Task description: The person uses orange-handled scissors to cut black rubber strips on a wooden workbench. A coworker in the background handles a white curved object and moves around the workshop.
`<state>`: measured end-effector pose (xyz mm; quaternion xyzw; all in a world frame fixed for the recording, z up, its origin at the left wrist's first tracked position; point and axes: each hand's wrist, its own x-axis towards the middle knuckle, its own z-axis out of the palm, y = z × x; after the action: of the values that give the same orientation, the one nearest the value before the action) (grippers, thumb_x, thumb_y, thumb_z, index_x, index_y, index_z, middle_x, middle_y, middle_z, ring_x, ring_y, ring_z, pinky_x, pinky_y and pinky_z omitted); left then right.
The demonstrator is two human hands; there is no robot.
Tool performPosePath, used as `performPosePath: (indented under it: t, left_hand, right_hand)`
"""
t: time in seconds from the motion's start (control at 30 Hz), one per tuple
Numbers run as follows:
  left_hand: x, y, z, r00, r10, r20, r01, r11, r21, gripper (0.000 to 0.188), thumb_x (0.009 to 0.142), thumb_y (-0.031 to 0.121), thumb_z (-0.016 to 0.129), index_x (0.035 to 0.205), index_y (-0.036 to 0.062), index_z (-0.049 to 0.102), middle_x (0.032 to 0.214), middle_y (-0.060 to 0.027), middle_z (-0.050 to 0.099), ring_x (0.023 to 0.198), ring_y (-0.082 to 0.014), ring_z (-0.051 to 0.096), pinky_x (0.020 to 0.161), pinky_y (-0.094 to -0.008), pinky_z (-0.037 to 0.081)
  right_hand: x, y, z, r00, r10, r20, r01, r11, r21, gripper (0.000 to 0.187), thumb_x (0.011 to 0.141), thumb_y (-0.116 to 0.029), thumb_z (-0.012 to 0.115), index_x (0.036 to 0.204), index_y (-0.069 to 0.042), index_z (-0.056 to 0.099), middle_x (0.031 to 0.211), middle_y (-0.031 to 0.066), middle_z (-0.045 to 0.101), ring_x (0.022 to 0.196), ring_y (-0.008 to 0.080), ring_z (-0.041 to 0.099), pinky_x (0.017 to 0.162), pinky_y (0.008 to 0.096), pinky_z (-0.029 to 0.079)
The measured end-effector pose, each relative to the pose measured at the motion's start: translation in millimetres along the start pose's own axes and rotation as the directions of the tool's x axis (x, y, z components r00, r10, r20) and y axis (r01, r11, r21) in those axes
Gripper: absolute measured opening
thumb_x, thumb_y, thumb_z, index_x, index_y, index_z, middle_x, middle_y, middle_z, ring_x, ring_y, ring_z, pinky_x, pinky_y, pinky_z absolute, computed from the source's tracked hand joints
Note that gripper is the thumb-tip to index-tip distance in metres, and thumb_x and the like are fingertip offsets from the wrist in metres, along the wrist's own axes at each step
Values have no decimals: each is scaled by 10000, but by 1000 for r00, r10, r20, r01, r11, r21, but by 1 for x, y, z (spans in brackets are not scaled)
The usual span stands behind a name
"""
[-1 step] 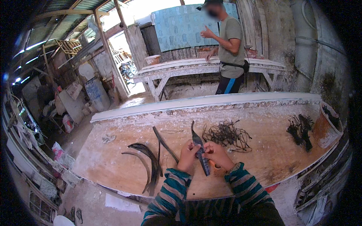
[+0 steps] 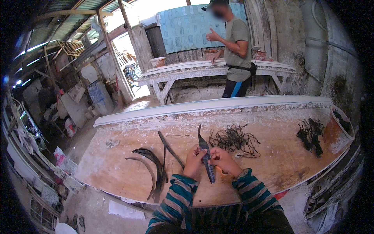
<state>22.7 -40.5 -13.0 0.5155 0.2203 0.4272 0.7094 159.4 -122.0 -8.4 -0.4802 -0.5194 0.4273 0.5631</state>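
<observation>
Above the near part of the wooden table, my left hand (image 2: 194, 160) pinches a dark, flat strip (image 2: 210, 172), its narrow end pointing away from me and its wider bluish-grey end toward me. My right hand (image 2: 223, 160) has its fingertips closed at the strip's right edge; whether they grip the strip or something thin on it is hidden. Beneath the right palm, something orange (image 2: 222, 171) partly shows. Left of my hands lie several curved black strips (image 2: 157, 165) and a straighter strip (image 2: 171, 150). A tangled heap of thin black cords (image 2: 235, 141) sits just beyond my right hand.
Bundles of black strands (image 2: 310, 136) lie at the right beside an orange-brown bucket (image 2: 338, 134). A raised white ledge (image 2: 218, 104) runs along the table's far edge. Behind it, a person (image 2: 237, 46) stands at a second white-crusted bench (image 2: 183, 70).
My hands and the strip have barely moved. The person across the table has shifted a raised hand slightly.
</observation>
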Motion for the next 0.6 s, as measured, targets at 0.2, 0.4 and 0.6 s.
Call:
performPosePath:
  t: [0.2,0.4,0.6]
  left_hand:
    - [4,7,-3,999,35,-11,-34,996,78,103,832,39,593,930,42,561,810,6,587,714,-68,537,630,-203,426]
    - [7,4,-2,999,27,47,-26,1000,-15,102,838,32,582,937,45,563,821,0,599,706,-73,550,625,-202,438]
    - [-1,17,8,993,-86,83,86,996,11,65,819,61,591,850,94,544,789,6,581,726,-107,534,686,-251,409]
  right_hand:
    - [1,0,1,998,11,58,-13,999,31,278,756,-37,687,975,-50,516,820,-7,522,776,93,498,671,237,428]
    - [1,-14,0,993,112,36,-116,982,147,217,805,-91,646,983,-60,525,842,0,535,768,91,505,677,238,428]
    - [0,-25,0,977,212,13,-207,938,278,133,829,-48,599,926,-67,511,814,-4,525,731,84,514,667,226,441]
